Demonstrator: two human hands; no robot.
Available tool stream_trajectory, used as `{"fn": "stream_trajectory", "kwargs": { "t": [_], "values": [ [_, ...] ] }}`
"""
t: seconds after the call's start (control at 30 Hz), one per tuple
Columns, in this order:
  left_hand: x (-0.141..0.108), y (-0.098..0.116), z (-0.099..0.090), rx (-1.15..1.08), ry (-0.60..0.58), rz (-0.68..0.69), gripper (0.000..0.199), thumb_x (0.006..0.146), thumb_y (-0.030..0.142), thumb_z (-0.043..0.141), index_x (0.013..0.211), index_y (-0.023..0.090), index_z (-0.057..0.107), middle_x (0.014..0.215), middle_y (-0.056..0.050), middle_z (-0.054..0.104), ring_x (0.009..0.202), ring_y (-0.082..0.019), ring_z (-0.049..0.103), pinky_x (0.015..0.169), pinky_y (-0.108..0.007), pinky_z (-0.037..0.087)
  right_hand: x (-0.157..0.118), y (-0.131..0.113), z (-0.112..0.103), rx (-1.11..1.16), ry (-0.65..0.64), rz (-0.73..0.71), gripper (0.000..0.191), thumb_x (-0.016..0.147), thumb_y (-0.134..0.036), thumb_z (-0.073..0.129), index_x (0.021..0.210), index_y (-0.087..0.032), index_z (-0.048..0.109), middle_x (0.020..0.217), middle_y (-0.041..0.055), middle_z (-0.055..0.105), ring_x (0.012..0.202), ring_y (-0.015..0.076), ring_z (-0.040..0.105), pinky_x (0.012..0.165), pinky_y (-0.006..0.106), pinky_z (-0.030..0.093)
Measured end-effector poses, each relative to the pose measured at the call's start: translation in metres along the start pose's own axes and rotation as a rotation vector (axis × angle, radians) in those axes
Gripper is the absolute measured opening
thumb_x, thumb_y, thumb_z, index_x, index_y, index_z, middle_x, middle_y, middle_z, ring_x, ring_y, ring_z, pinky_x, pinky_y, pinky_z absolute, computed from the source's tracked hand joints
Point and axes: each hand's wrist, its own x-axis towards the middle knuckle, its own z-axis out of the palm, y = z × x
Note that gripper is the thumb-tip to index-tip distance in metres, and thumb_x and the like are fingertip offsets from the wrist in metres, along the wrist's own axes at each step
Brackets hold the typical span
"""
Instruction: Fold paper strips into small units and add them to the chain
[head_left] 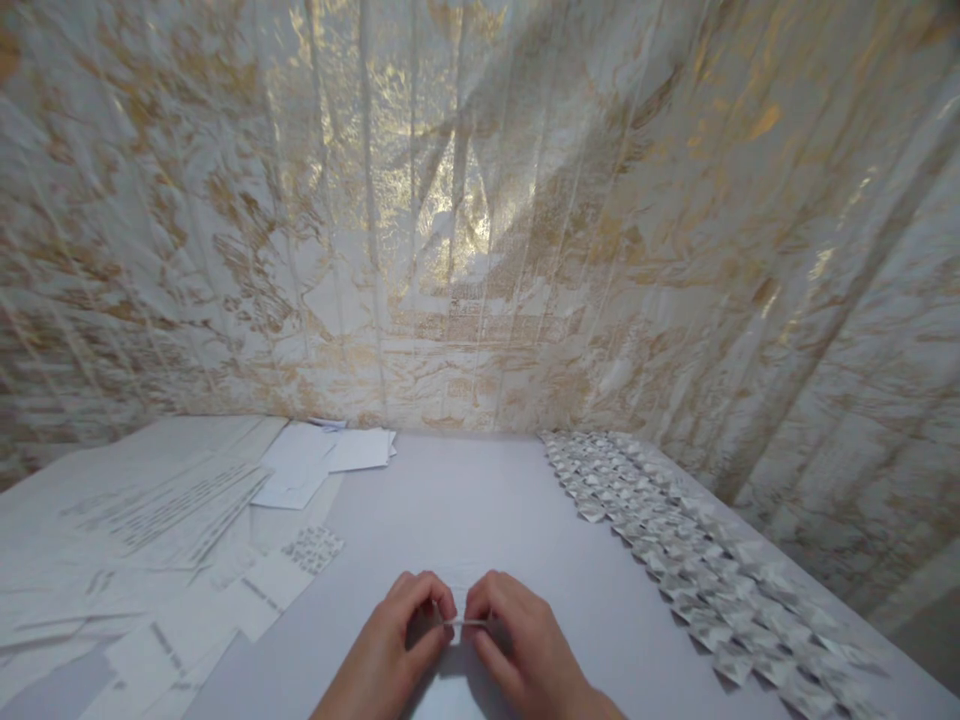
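Near the bottom centre, my left hand (412, 625) and my right hand (514, 640) face each other, a small gap between their fingertips. Both pinch one small folded piece of white paper (459, 624), which shows edge-on as a thin strip between the fingers. Most of the paper is hidden by the fingers and thumbs. Below the hands, a pale sheet (446, 695) shows on the white tabletop (450, 500).
On the right, long rows of small folded paper pieces (660, 550) cover the table's side. To the left lie overlapping printed papers (172, 510), with blank white sheets (300, 465) behind them. A white and gold patterned curtain (450, 250) hangs along the back edge.
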Motion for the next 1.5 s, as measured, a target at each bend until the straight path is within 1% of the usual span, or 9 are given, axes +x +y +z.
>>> {"fn": "stream_trajectory", "kwargs": {
  "t": [0.1, 0.2, 0.33, 0.5, 0.63, 1.0, 1.23, 1.4, 1.5],
  "values": [
    [-0.004, -0.003, 0.004, 0.193, 0.039, 0.061, 0.017, 0.073, 0.013, 0.056, 0.087, 0.022, 0.055, 0.095, -0.003, 0.06, 0.096, -0.026, 0.054, 0.087, -0.038, 0.04, 0.001, 0.004, 0.003, -0.406, -0.013, -0.213, 0.02, 0.079, -0.001, 0.06, 0.086, -0.02, 0.057, 0.081, 0.0033, 0.066, 0.072, 0.0202, 0.057, 0.065, 0.03, 0.038],
    [-0.007, -0.005, 0.006, 0.386, 0.0, 0.064, 0.012, 0.075, 0.016, 0.064, 0.085, 0.021, 0.059, 0.099, -0.005, 0.064, 0.098, -0.028, 0.054, 0.089, -0.041, 0.039, 0.0, 0.005, 0.004, -0.552, -0.062, -0.268, 0.018, 0.078, -0.005, 0.069, 0.086, -0.019, 0.063, 0.084, 0.0047, 0.068, 0.075, 0.0218, 0.057, 0.067, 0.033, 0.037],
    [-0.008, -0.003, 0.004, 0.504, -0.04, 0.071, 0.001, 0.085, 0.019, 0.064, 0.085, 0.02, 0.065, 0.098, -0.006, 0.066, 0.099, -0.028, 0.056, 0.087, -0.042, 0.039, 0.0, 0.002, -0.005, -0.306, -0.142, -0.045, 0.022, 0.074, -0.005, 0.079, 0.086, -0.021, 0.069, 0.09, 0.0014, 0.069, 0.085, 0.0204, 0.059, 0.075, 0.031, 0.04],
    [-0.006, 0.001, 0.0, 0.564, -0.033, 0.074, 0.008, 0.09, 0.019, 0.062, 0.083, 0.02, 0.066, 0.096, -0.005, 0.066, 0.097, -0.028, 0.056, 0.084, -0.041, 0.039, 0.006, -0.005, -0.017, -0.073, -0.15, 0.319, 0.018, 0.08, -0.004, 0.079, 0.075, -0.02, 0.073, 0.086, -0.0008, 0.066, 0.094, 0.0196, 0.057, 0.091, 0.033, 0.038],
    [-0.002, 0.0, 0.002, 0.599, -0.006, 0.065, 0.015, 0.095, 0.022, 0.057, 0.083, 0.018, 0.065, 0.098, -0.007, 0.064, 0.097, -0.028, 0.056, 0.085, -0.042, 0.039, 0.012, -0.012, -0.015, -0.056, -0.134, 0.43, 0.015, 0.083, -0.007, 0.078, 0.076, -0.019, 0.07, 0.089, 0.0001, 0.065, 0.097, 0.0213, 0.055, 0.092, 0.035, 0.037],
    [-0.001, 0.001, 0.005, 0.628, -0.004, 0.061, 0.01, 0.094, 0.015, 0.054, 0.09, 0.019, 0.062, 0.101, -0.005, 0.062, 0.098, -0.027, 0.054, 0.085, -0.04, 0.037, 0.013, -0.013, -0.011, -0.064, -0.141, 0.424, 0.016, 0.081, -0.006, 0.071, 0.087, -0.021, 0.067, 0.096, -0.0005, 0.063, 0.101, 0.0212, 0.053, 0.091, 0.033, 0.034],
    [0.001, 0.003, 0.004, 0.594, -0.007, 0.046, 0.016, 0.09, 0.013, 0.051, 0.092, 0.024, 0.063, 0.103, -0.003, 0.063, 0.101, -0.026, 0.054, 0.087, -0.041, 0.037, 0.011, -0.008, -0.018, -0.012, -0.205, 0.417, 0.03, 0.078, 0.002, 0.061, 0.092, -0.024, 0.07, 0.1, -0.0002, 0.062, 0.105, 0.0222, 0.054, 0.098, 0.039, 0.033],
    [-0.001, 0.001, 0.004, 0.594, 0.003, 0.093, 0.015, 0.092, 0.015, 0.05, 0.092, 0.024, 0.063, 0.102, -0.004, 0.063, 0.099, -0.027, 0.055, 0.086, -0.041, 0.038, 0.006, -0.003, -0.019, 0.028, -0.208, 0.267, 0.031, 0.08, 0.003, 0.061, 0.097, -0.022, 0.07, 0.1, 0.0011, 0.065, 0.103, 0.0211, 0.057, 0.098, 0.038, 0.037],
    [-0.002, 0.0, 0.005, 0.594, 0.015, 0.105, 0.016, 0.094, 0.016, 0.05, 0.091, 0.024, 0.064, 0.102, -0.004, 0.064, 0.099, -0.026, 0.055, 0.085, -0.041, 0.038, 0.006, -0.005, -0.016, -0.044, -0.228, 0.199, 0.029, 0.079, 0.0, 0.068, 0.1, -0.02, 0.07, 0.102, 0.0032, 0.067, 0.101, 0.0219, 0.059, 0.093, 0.034, 0.042]
  ]
}}
